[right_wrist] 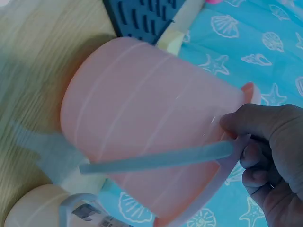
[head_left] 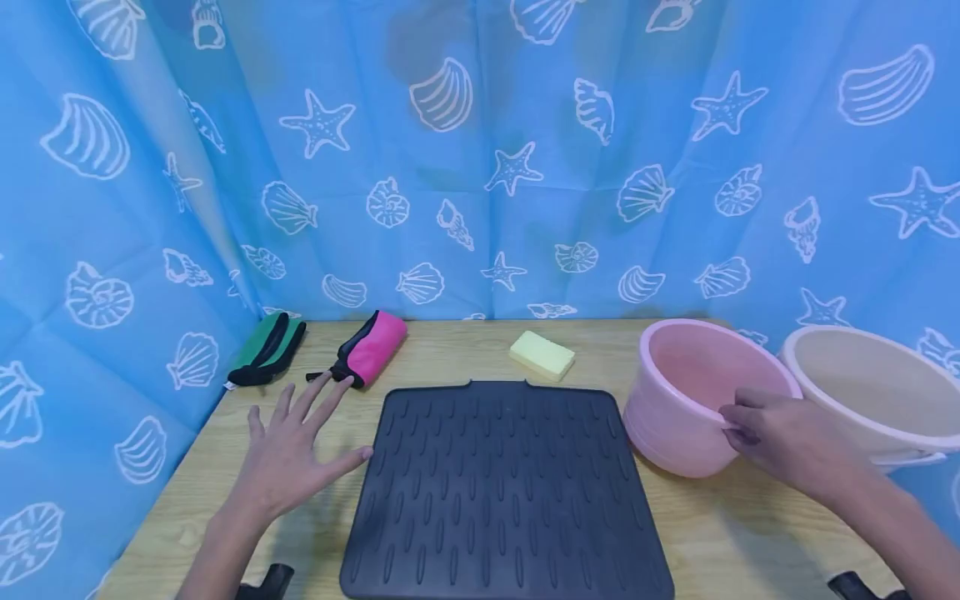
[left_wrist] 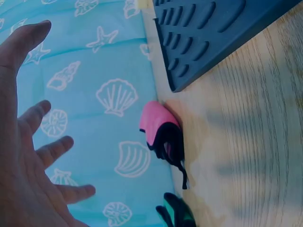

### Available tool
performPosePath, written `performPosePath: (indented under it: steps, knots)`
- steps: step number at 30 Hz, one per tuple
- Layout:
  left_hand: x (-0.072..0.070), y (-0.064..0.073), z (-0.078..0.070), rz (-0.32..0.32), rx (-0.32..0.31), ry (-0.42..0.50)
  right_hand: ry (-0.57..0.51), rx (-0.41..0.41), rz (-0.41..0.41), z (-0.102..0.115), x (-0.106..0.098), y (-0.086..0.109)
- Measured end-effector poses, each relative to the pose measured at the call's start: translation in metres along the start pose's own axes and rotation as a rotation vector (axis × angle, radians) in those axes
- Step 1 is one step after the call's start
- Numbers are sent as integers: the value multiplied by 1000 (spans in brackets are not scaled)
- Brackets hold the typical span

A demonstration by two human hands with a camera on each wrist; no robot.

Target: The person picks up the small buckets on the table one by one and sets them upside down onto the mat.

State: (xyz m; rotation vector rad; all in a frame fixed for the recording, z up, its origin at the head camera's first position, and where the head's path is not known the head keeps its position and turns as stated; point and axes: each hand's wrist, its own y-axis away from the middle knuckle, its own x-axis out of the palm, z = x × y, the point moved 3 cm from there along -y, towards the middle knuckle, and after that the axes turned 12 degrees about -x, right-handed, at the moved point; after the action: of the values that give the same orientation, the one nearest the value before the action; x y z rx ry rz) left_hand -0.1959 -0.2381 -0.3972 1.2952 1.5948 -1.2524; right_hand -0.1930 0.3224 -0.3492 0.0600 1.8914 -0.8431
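My right hand (head_left: 787,437) pinches the rim of a pink bucket (head_left: 675,425), which stands tilted beside the dark mat. In the right wrist view, the thumb presses the bucket's outer side while the fingers curl in over the rim. A pale bar-like handle (right_wrist: 156,161) crosses the bucket there. My left hand (head_left: 288,454) hovers at the mat's left, its fingers spread and holding nothing. Nearest to its fingertips is a pink and black pouch (head_left: 375,346) with a short strap. The dark ridged mat (head_left: 502,492) lies between the hands.
A cream bucket (head_left: 877,383) stands right of the pink one. A yellow sponge (head_left: 542,355) lies behind the mat, and a green and black pouch (head_left: 266,348) at the far left. A blue shell-patterned curtain (head_left: 450,192) closes off the wooden table's back and left side.
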Motion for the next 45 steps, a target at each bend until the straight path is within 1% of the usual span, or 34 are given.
performPosePath:
  steps: [2,5,7,10,14,19,21,27,29,35,38,45]
  knots:
    - [1,-1,-1,-8,1,2,12,6,-54,0,-5,-1]
    - [1,-2,-3,-34,5,11,-2,40,-116,1,-15,-5]
    - [1,-3,-3,-62,7,19,-13,67,-140,2,-21,-9]
    - [2,-3,-3,-85,-4,31,-28,106,-160,5,-28,-17]
    - [3,-3,-6,-78,-28,61,-59,147,-181,9,-32,-24]
    - [7,-6,-10,-68,-29,104,-82,217,-195,14,-34,-30]
    - [8,-7,-12,-66,-24,121,-104,236,-215,16,-34,-33]
    - [12,-6,-16,-42,-12,162,-168,223,-294,24,-29,-43]
    - [12,-6,-17,-37,-11,169,-169,219,-306,26,-28,-47]
    - [10,-9,-19,-42,-16,193,-139,245,-325,31,-24,-62]
    - [9,-9,-20,-39,-18,207,-147,244,-340,34,-22,-69]
    - [10,-11,-25,-15,-17,234,-232,239,-414,42,-13,-82]
